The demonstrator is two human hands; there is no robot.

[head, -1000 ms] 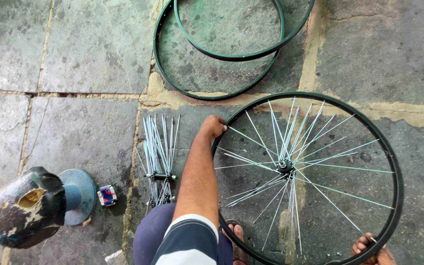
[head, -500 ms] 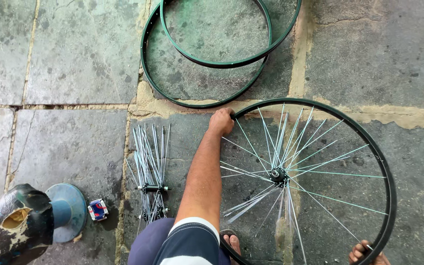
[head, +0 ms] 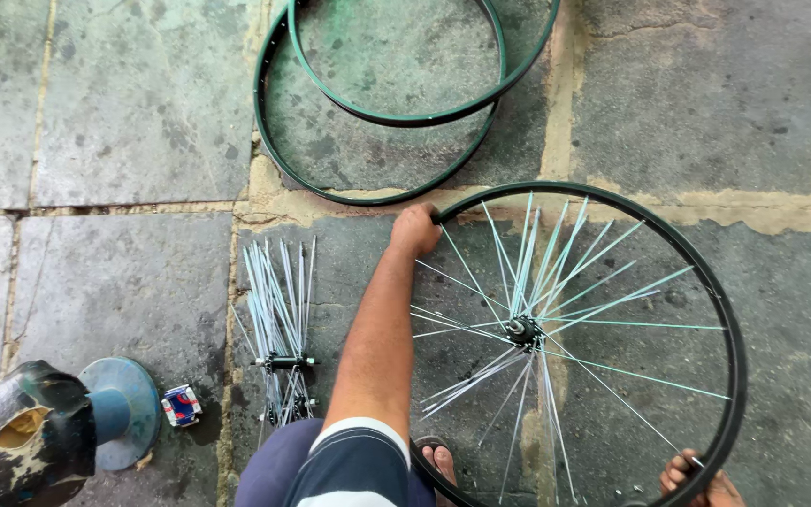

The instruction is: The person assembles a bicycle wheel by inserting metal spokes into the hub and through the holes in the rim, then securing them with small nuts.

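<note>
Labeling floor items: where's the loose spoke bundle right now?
Head view, left of centre: the spoke bundle lies on the stone floor, between the blue-based stand and the left forearm.

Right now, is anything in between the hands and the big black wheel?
No, nothing visible. The left hand already grips the black wheel rim at its upper left edge, and the right hand holds it at the lower right. The loose spoke bundle and the green rims lie apart on the stone floor.
</note>
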